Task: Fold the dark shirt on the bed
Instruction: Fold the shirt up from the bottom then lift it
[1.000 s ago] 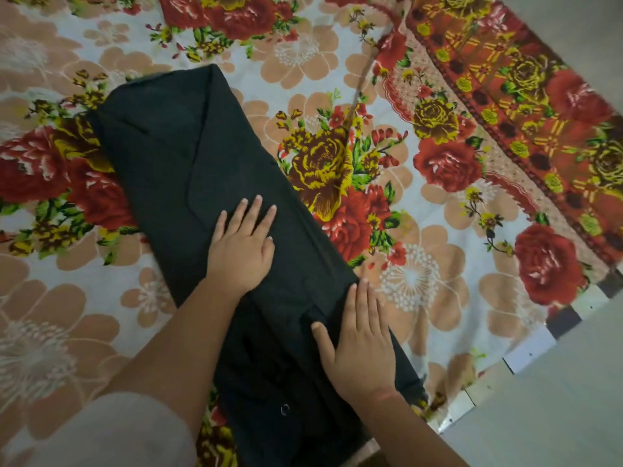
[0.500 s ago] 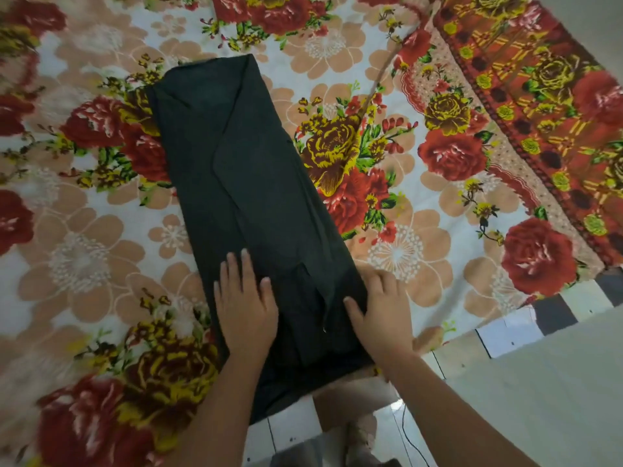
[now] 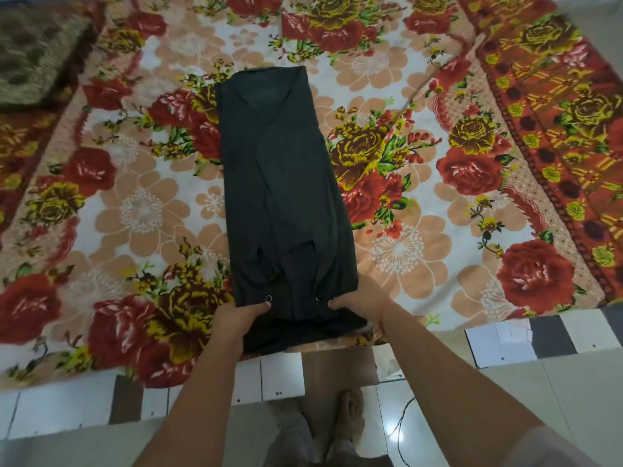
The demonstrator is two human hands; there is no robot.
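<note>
The dark shirt (image 3: 283, 183) lies on the flowered bed cover (image 3: 421, 264) as a long narrow strip, its sides folded in, running away from me. Its near end reaches the bed's front edge. My left hand (image 3: 237, 315) grips the near left corner of the strip, thumb on top. My right hand (image 3: 357, 303) grips the near right corner, fingers curled under the cloth. Two small round snaps show between my hands.
A brown patterned cushion (image 3: 37, 52) lies at the bed's far left. The bed's front edge has a black-and-white checked border (image 3: 505, 338). Below it is pale tiled floor (image 3: 522, 399) with my feet (image 3: 347, 416) and a thin dark cable (image 3: 401, 429).
Both hands slid down the shirt from pressing flat on it to gripping its near corners. My view pulled back and now shows the whole strip and the floor.
</note>
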